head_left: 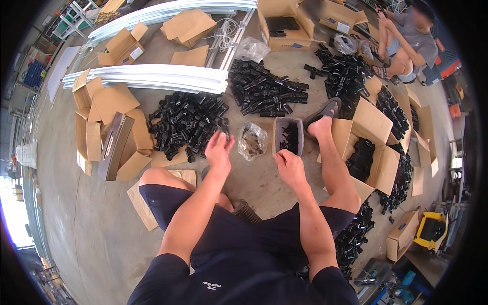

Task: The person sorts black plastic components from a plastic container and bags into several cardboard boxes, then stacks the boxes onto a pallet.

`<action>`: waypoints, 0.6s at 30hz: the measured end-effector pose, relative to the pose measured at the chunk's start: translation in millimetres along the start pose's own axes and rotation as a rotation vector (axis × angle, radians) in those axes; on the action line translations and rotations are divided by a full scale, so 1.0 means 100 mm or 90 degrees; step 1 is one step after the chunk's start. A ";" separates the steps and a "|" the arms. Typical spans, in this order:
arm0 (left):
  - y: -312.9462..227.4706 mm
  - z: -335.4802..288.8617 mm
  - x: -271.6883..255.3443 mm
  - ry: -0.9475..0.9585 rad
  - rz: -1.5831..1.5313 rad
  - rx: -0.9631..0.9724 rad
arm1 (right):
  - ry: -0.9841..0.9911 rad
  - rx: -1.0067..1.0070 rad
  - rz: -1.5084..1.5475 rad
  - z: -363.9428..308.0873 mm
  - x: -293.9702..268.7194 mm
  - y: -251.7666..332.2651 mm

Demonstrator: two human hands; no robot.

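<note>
Both half-curl, left hand (pixel 219 153) near black parts (pixel 185 122), right hand (pixel 290 168) near box (pixel 276 134), grasps unclear.

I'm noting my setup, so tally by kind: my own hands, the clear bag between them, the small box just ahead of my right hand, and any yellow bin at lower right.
Left hand and right hand: 2
Clear bag: 1
Small box: 1
Yellow bin: 1
Total: 5
</note>
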State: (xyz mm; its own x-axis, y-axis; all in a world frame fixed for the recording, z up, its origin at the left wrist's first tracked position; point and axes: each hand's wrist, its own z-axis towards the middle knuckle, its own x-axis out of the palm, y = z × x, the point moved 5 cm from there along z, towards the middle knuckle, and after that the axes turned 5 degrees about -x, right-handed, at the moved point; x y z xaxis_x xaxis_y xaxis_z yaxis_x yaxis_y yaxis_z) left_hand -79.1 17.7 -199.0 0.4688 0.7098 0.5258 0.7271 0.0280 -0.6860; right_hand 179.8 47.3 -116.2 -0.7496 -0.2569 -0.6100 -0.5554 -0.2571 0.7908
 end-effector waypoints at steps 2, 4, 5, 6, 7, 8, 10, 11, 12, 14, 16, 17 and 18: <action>-0.16 0.11 -0.05 -0.018 -0.060 0.063 | 0.022 0.010 0.008 0.00 -0.05 0.02; -0.23 0.31 -0.30 -0.097 -0.023 0.069 | 0.030 -0.030 0.005 0.00 -0.07 0.11; -0.17 0.34 -0.38 -0.120 0.021 0.045 | 0.031 -0.048 -0.003 0.01 -0.11 0.11; -0.11 0.33 -0.37 -0.138 0.065 0.024 | 0.031 -0.052 -0.008 0.01 -0.17 0.09; 0.01 0.27 -0.33 -0.110 0.142 -0.024 | 0.030 -0.055 -0.013 0.00 -0.23 0.06; 0.18 0.19 -0.26 -0.023 0.196 -0.084 | 0.029 -0.057 -0.018 -0.03 -0.31 0.03; 0.36 -0.07 -0.07 0.153 0.305 -0.197 | 0.000 -0.071 -0.059 -0.07 -0.55 0.07; 0.47 -0.20 0.08 0.246 0.388 -0.196 | -0.012 -0.079 -0.078 -0.10 -0.70 0.12; 0.57 -0.37 0.21 0.332 0.474 -0.188 | -0.019 -0.085 -0.095 -0.14 -0.91 0.28; 0.81 -0.59 0.25 0.448 0.650 -0.154 | -0.029 -0.093 -0.114 -0.22 -1.50 0.78; 0.87 -0.83 0.27 0.502 0.788 -0.183 | -0.095 -0.241 -0.157 -0.32 -2.07 1.28; 0.89 -0.93 0.27 0.535 0.852 -0.199 | -0.117 -0.226 -0.195 -0.42 -2.32 1.72; 1.00 -1.00 0.33 0.572 0.877 -0.206 | -0.172 -0.270 -0.248 -0.56 -2.56 2.06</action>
State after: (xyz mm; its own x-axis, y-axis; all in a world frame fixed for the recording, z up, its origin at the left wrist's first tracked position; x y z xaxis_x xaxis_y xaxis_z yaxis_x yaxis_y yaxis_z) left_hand 59.2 -26.3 -199.6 0.8365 -0.5242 -0.1597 -0.4305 -0.4482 -0.7835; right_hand 278.1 7.8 200.1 -0.6163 0.1592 -0.7713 -0.6561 -0.6454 0.3911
